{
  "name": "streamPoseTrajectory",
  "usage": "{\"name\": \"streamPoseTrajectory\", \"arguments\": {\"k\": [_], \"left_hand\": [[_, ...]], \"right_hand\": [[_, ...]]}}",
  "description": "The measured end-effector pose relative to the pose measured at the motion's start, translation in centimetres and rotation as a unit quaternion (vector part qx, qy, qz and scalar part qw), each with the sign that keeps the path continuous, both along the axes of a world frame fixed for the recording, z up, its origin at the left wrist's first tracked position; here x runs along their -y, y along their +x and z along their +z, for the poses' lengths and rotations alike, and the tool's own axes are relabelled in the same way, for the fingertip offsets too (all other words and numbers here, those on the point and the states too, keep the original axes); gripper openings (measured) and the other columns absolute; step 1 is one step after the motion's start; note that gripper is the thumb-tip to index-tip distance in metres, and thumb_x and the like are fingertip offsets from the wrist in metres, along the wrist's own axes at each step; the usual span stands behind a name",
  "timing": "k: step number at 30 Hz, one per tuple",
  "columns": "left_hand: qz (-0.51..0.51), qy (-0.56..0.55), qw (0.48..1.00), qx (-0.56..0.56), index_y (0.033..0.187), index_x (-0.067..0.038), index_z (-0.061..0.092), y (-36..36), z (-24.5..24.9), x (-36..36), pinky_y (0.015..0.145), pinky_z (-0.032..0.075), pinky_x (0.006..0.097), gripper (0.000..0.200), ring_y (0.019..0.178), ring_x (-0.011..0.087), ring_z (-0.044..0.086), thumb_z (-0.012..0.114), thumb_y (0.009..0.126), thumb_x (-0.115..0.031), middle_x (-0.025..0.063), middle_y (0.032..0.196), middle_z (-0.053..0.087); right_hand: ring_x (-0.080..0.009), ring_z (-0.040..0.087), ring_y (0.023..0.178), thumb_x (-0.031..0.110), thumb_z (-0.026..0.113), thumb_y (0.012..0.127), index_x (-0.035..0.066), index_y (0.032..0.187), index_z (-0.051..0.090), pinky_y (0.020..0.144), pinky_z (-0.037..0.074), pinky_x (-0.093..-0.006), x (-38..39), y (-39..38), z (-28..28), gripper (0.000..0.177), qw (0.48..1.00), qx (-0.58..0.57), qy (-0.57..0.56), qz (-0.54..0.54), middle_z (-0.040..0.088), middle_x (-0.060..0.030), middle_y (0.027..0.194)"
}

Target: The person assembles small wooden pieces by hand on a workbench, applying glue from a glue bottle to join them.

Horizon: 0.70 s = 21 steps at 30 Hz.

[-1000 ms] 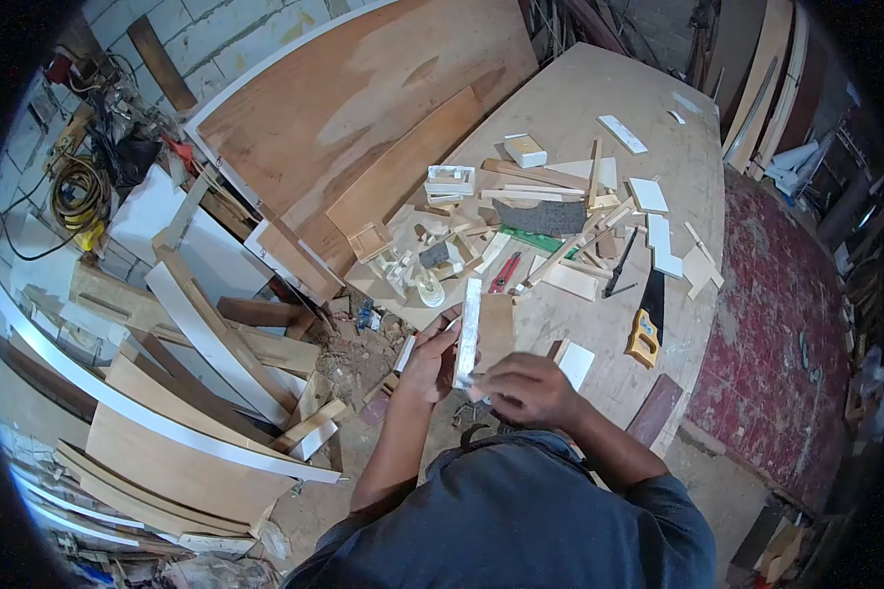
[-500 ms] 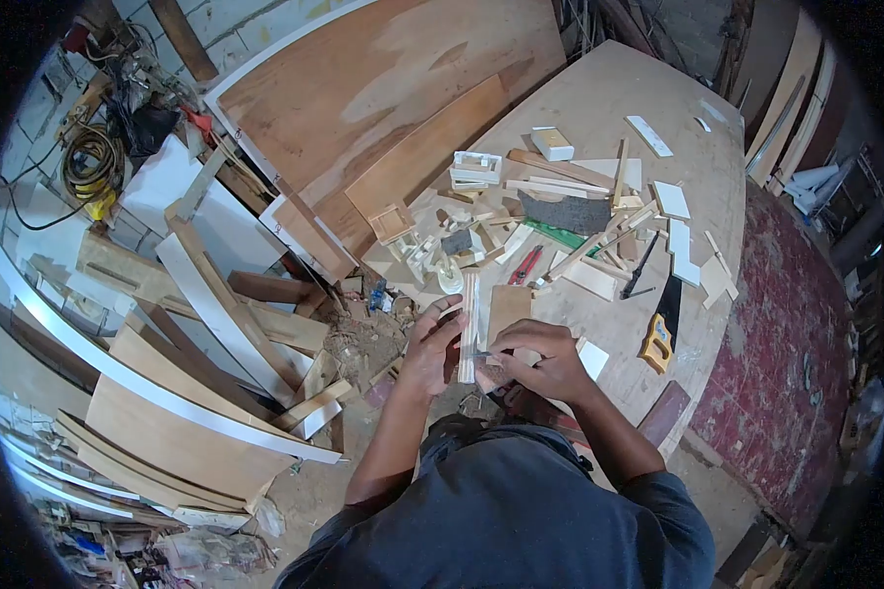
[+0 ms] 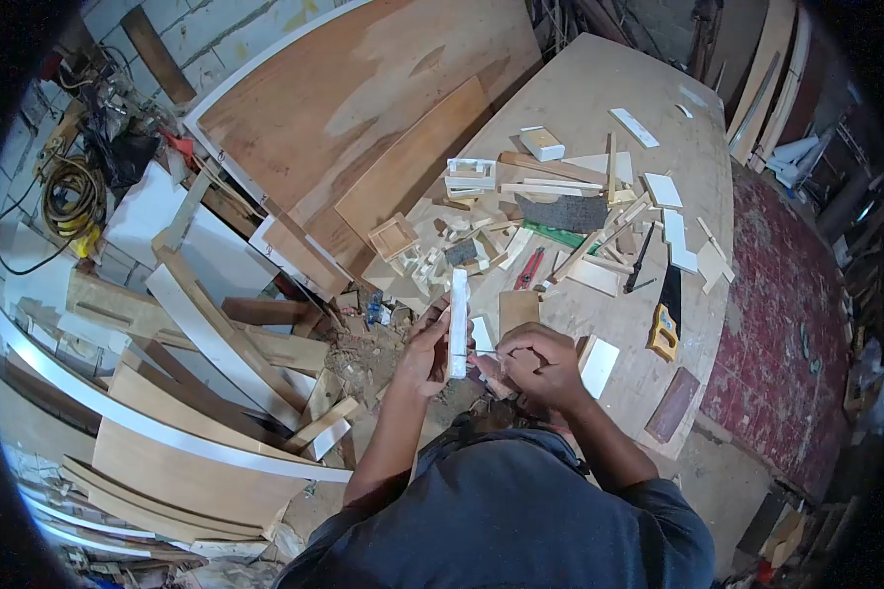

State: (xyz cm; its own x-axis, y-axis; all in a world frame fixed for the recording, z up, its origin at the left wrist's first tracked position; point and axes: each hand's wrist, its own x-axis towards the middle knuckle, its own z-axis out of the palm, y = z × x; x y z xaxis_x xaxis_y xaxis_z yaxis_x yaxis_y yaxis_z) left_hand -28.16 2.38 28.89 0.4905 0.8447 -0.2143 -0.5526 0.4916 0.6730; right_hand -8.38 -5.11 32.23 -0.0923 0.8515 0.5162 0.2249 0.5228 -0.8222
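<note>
My left hand (image 3: pixel 426 350) is closed around a narrow wooden piece (image 3: pixel 459 319), held upright in front of my body with a white face showing. To its right, my right hand (image 3: pixel 540 361) pinches a thin, dark, pointed tool (image 3: pixel 481 352). The tool's far end reaches the lower part of the piece; whether it touches is too small to tell. A brown flat board (image 3: pixel 519 310) lies on the table just beyond my right hand. Near it lies a red cutter (image 3: pixel 529 268).
The wooden table (image 3: pixel 580 88) holds wood strips, a small white box (image 3: pixel 471 175), a dark grey abrasive sheet (image 3: pixel 562 212), a yellow-handled saw (image 3: pixel 664 329) and a reddish block (image 3: pixel 673 404). Large panels (image 3: pixel 344 108) lean at the left, beside curved boards (image 3: pixel 196 442).
The held piece has turned from its striped wooden side to a white side. My right hand has shifted slightly right with the tool, and the view has moved a little.
</note>
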Motion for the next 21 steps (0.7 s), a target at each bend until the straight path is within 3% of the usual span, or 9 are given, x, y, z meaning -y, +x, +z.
{"name": "streamPoseTrajectory", "arguments": {"k": [2,7,14,18,21], "left_hand": [[-0.008,0.002,0.997,0.074,0.125,-0.002,0.046,-0.4,-0.5,-0.5,0.074,0.055,0.0338,0.037,0.089,0.0198,0.061,0.059,0.094,-0.019,0.0115,0.104,0.061],[-0.021,0.006,0.992,0.122,0.125,-0.001,0.046,-1.4,-1.3,-1.4,0.074,0.055,0.0338,0.039,0.089,0.0203,0.059,0.06,0.094,-0.018,0.0141,0.109,0.057],[-0.122,-0.02,0.961,0.248,0.13,0.0,0.046,-3.4,-0.3,-1.7,0.078,0.054,0.0332,0.043,0.088,0.0205,0.059,0.06,0.094,-0.018,0.0125,0.11,0.057],[-0.105,-0.04,0.96,0.256,0.135,0.001,0.042,-4.3,-0.3,-1.6,0.078,0.054,0.0325,0.049,0.087,0.0207,0.059,0.06,0.094,-0.018,0.0125,0.109,0.057],[-0.112,-0.012,0.971,0.212,0.142,0.0,0.035,-5.4,-1.2,-1.6,0.08,0.051,0.027,0.056,0.097,0.0157,0.054,0.058,0.094,-0.016,0.0084,0.117,0.053]], "right_hand": [[-0.0234,0.066,0.082,0.002,0.07,0.076,0.003,0.089,0.066,0.074,0.051,-0.0336,0.2,-1.3,-0.9,0.013,0.999,-0.002,0.01,-0.034,0.067,-0.0117,0.087],[-0.022,0.066,0.082,-0.004,0.074,0.071,0.005,0.089,0.065,0.071,0.053,-0.0314,0.7,-5.1,-1.3,0.022,0.983,0.016,0.113,-0.146,0.067,-0.0111,0.093],[-0.0233,0.069,0.088,-0.008,0.075,0.07,0.003,0.088,0.063,0.073,0.055,-0.03,0.9,-8.6,-3.9,0.025,0.974,0.034,0.147,-0.171,0.066,-0.0124,0.093],[-0.0213,0.067,0.083,-0.007,0.074,0.07,0.005,0.091,0.063,0.072,0.054,-0.0304,1.7,-9.4,-4.3,0.026,0.969,0.063,0.142,-0.194,0.066,-0.0112,0.095],[-0.0235,0.067,0.084,-0.008,0.074,0.069,0.006,0.09,0.063,0.073,0.054,-0.0315,2.7,-10.0,-3.5,0.028,0.973,0.016,0.068,-0.22,0.066,-0.0116,0.095]]}}
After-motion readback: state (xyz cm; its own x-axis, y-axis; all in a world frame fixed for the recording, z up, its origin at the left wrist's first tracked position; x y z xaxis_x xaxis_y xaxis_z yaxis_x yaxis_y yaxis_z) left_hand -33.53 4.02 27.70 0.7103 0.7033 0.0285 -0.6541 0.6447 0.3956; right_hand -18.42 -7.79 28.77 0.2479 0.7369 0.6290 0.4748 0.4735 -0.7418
